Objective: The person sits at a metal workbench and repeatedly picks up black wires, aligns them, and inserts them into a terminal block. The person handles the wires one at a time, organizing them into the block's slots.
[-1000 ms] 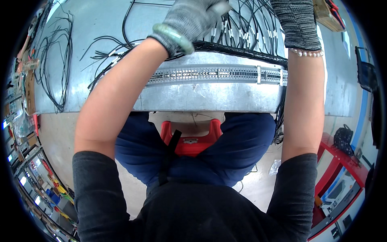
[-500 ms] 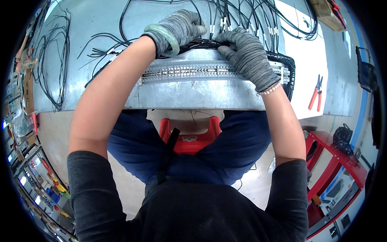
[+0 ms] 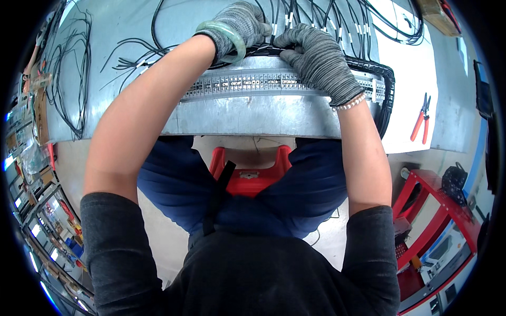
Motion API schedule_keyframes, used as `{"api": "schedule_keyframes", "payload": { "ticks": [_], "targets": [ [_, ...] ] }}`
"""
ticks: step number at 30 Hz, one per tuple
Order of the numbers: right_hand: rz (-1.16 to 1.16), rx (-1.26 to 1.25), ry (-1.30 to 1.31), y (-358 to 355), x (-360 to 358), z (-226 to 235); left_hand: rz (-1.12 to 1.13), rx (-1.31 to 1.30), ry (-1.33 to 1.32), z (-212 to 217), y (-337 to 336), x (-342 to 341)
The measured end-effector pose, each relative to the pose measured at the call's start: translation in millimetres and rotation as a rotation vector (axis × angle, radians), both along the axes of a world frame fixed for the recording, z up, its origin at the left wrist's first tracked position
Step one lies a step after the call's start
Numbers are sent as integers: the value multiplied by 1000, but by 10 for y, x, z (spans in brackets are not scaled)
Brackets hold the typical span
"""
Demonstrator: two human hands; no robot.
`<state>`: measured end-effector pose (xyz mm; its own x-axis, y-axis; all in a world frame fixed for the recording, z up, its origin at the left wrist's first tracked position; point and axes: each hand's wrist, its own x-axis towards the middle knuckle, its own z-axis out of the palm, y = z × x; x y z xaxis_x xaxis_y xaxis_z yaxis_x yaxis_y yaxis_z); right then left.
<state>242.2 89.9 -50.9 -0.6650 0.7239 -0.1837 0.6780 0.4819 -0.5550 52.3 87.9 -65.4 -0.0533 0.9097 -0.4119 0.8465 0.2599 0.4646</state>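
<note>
Both my hands wear grey striped knit gloves and work at a black wire bundle running along the far side of a terminal block strip. My left hand is closed just above the bundle, its fingertips pinched where a thin black wire runs into them. To its right, my right hand has thumb and fingers closed on the bundle; the exact grip is partly hidden. Several black wires with white marker sleeves fan out beyond the hands. The bundle bends down around the strip's right end.
Loose black wires lie at the table's left. Red-handled pliers rest on a white sheet at right, with a cardboard box behind. A red stool is between my legs; a red rack stands at right.
The view has shifted slightly, so table and hands sit higher in the picture. Both hands stay at the bundle, with only small finger movement.
</note>
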Motion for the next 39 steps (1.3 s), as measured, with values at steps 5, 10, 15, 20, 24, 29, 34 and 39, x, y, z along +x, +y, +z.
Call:
{"api": "schedule_keyframes", "payload": {
  "ticks": [5,10,15,20,24,29,34,39],
  "targets": [
    [35,3,-12,31,-10,-7,105,50,-198,-64,-33,-23],
    [21,-54,-11,17,4,50,20,0,-244,171,-31,28],
    [5,3,86,13,-1,-47,38,133,-243,358,-180,98],
    [-23,-56,32,14,15,0,-60,-25,-139,298,-337,-65],
    [-20,-42,23,20,5,13,-390,35,103,399,-462,-89],
    [-36,-93,16,13,-18,94,-417,-125,-118,380,-289,-271],
    [-33,-68,64,7,11,78,-355,-192,-174,376,-259,-165],
    [-29,38,66,-14,17,86,-591,247,119,449,-376,-99]
  ]
}}
